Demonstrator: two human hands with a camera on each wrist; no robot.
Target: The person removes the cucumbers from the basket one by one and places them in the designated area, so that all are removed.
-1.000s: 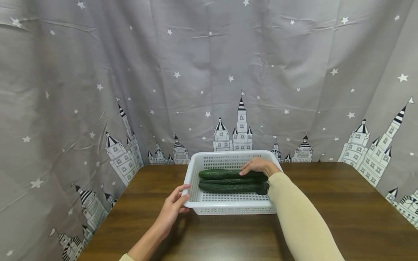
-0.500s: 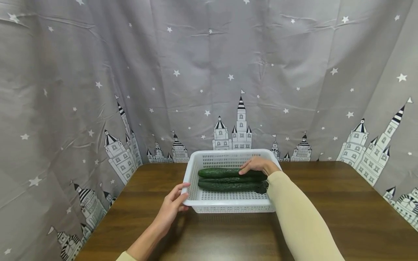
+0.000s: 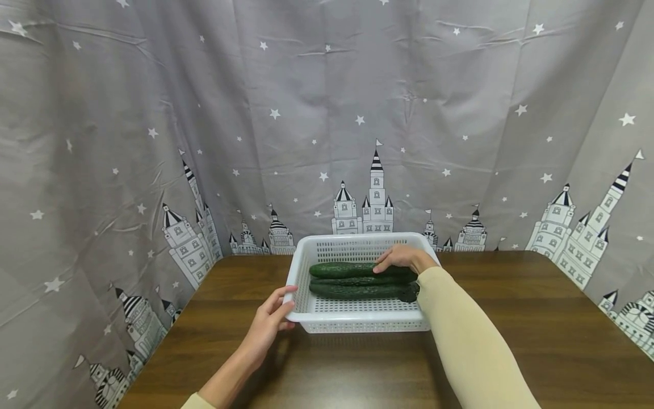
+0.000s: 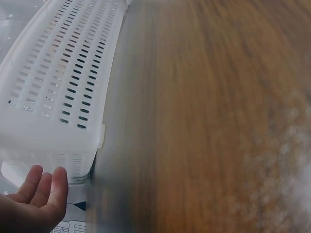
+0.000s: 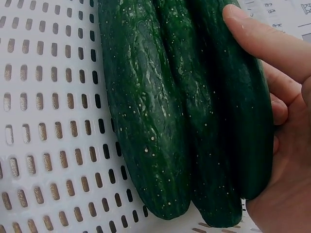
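A white perforated plastic basket (image 3: 363, 319) stands on the table with three dark green cucumbers lying side by side in it. My right hand (image 3: 403, 257) grips the farthest cucumber (image 3: 341, 270), thumb over its top and fingers on its far side. In the right wrist view the middle cucumber (image 5: 204, 131) and the near cucumber (image 5: 146, 116) lie right against it. My left hand (image 3: 268, 319) holds the basket's left rim near the front corner. The left wrist view shows its fingertips (image 4: 59, 177) bent at the basket's end wall.
A brown wood-grain table (image 3: 368, 369) extends around the basket on the left, right and front. Behind it hangs a grey curtain (image 3: 306, 113) printed with stars and castles, close to the basket's far side.
The basket, cucumbers and both hands appear slightly higher in the head view, as does the curtain. Both holds look the same as before.
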